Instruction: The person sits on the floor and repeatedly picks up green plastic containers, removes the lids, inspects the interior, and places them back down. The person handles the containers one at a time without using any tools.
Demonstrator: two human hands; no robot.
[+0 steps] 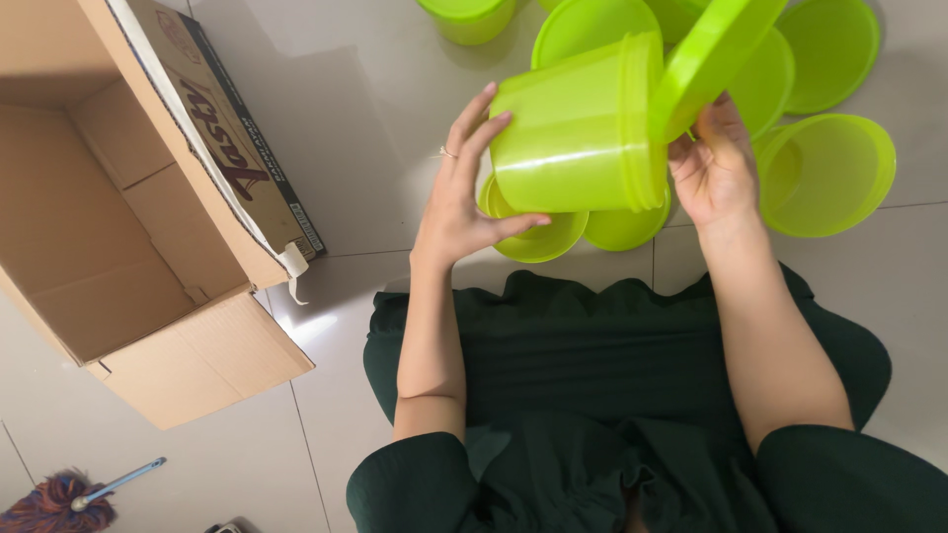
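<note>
Two hands busy: my left hand [464,202] grips a green tub [578,128] on its side; my right hand [713,163], at 3 o'clock, pinches its lid [711,59]. Lidding step; next needs rim alignment.

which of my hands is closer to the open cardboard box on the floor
Left. Your left hand, holding the lime green container, sits just right of the cardboard box in the picture. Your right hand, gripping the green lid, is farther away, beyond the container.
</note>
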